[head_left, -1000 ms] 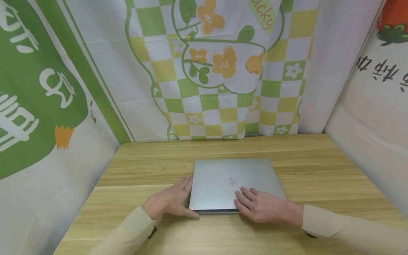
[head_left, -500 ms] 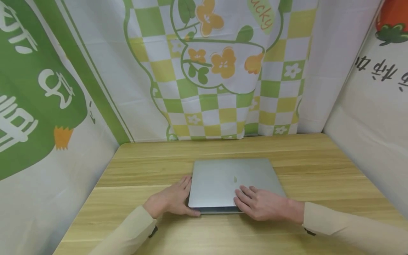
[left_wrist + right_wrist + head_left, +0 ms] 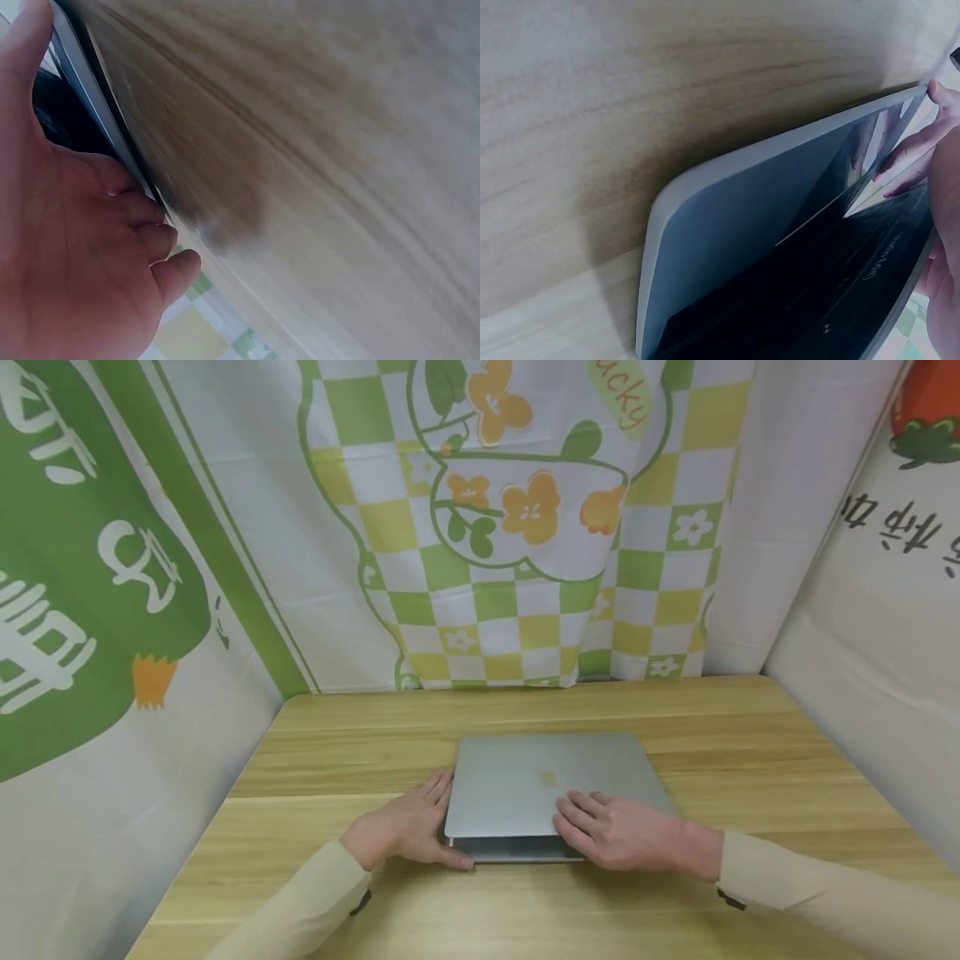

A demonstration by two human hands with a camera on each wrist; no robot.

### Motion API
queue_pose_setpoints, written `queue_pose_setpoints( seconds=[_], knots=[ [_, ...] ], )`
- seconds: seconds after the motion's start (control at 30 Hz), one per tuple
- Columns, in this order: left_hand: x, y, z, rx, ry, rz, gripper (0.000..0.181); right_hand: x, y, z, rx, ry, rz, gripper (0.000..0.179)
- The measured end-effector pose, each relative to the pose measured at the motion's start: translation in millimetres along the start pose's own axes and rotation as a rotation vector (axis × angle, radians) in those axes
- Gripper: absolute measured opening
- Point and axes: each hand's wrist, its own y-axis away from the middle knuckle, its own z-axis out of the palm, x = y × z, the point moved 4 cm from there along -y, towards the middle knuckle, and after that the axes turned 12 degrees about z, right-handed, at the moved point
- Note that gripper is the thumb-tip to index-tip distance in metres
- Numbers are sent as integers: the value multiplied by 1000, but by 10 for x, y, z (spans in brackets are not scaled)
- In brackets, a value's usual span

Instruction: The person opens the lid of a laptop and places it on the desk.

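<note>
A silver laptop [image 3: 502, 789] lies on the wooden table, its lid raised a little along the near edge. A dark gap shows beneath the lid, and the right wrist view looks into it, onto the grey palm rest [image 3: 735, 202] and the dark keyboard. My left hand [image 3: 405, 828] holds the laptop's near left corner, thumb at the front edge and fingers along the left side. My right hand [image 3: 626, 835] grips the lid's front edge right of centre, fingers lying on top; its thumb is hidden in the head view.
The wooden table [image 3: 337, 739] reaches back to a green-and-yellow checked curtain [image 3: 517, 610]. Printed cloth walls stand to the left and right. A dark strap [image 3: 360, 903] shows under the left sleeve, another dark piece [image 3: 731, 899] under the right one.
The lid's front edge has risen with my right hand, widening the gap over the base. My left hand has stayed at the near left corner.
</note>
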Motion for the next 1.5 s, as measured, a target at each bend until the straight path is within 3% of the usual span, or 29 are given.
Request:
queue_pose_setpoints(
  seconds=[0.43, 1.17, 1.5],
  knots=[
    [-47, -7, 5, 3, -6, 14, 131, 107, -50, -69, 3, 15, -8, 53],
    [-53, -4, 8, 3, -1, 34, 128, 236, -139, -136, 115, -23, 42, 45],
    [-46, -24, 1, 27, 4, 56, 127, 305, -156, -149, 123, -39, 52, 46]
  ],
)
